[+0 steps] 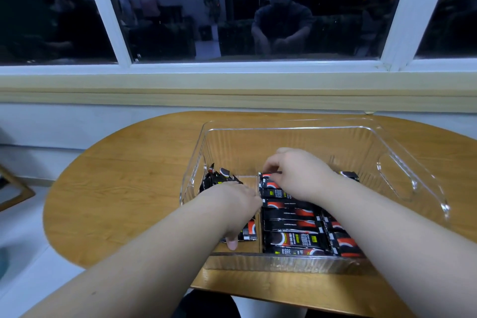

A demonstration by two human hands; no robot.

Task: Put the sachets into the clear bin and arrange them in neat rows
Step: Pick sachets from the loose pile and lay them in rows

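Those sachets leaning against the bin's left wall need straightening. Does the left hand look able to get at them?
Probably yes: the left hand sits inside the clear bin right beside the leaning sachets, nothing between them, though it rests on other sachets.

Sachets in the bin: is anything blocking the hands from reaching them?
Nothing visible. Both hands are inside the clear bin, the right hand pinching one of the sachets, the left hand touching others.
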